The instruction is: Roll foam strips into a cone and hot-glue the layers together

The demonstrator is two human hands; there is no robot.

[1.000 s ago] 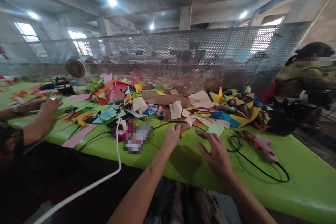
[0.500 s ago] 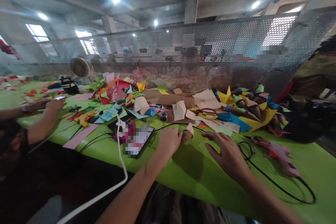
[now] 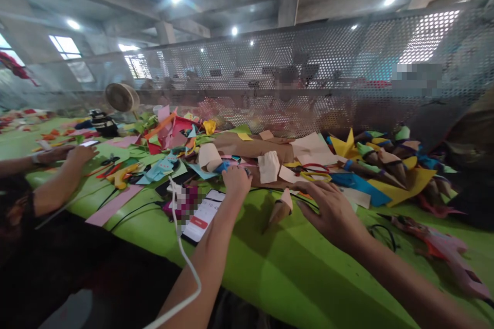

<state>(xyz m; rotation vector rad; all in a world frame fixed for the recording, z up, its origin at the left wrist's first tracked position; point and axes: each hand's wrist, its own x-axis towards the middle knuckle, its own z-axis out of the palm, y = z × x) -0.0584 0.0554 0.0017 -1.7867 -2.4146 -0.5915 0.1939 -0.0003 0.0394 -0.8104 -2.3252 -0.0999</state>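
Observation:
My left hand [image 3: 236, 183] has its fingers curled down at the edge of the paper pile, over a small dark item [image 3: 247, 170] I cannot make out. Blue material [image 3: 221, 167] shows just left of it. With fingers stretched and apart, my right hand [image 3: 334, 213] hovers over the green table, holding nothing. Between the hands a small brown paper cone [image 3: 278, 211] with a pale peaked top lies on the table. Scissors with red and yellow handles [image 3: 314, 172] lie beyond my right fingertips. A folded cream piece [image 3: 269, 166] sits beside my left hand.
A phone [image 3: 203, 218] and a magenta object [image 3: 184, 203] with a white cable [image 3: 189, 262] lie left of my arm. A pink glue gun [image 3: 443, 249] rests at right. Brown cones [image 3: 389, 164] are heaped behind it. Another person's hands [image 3: 79, 153] hold a phone at left.
My left hand has left the brown cone and moved forward to the paper pile. The cone now lies free on the table. My right hand stays open beside it; the view has shifted slightly.

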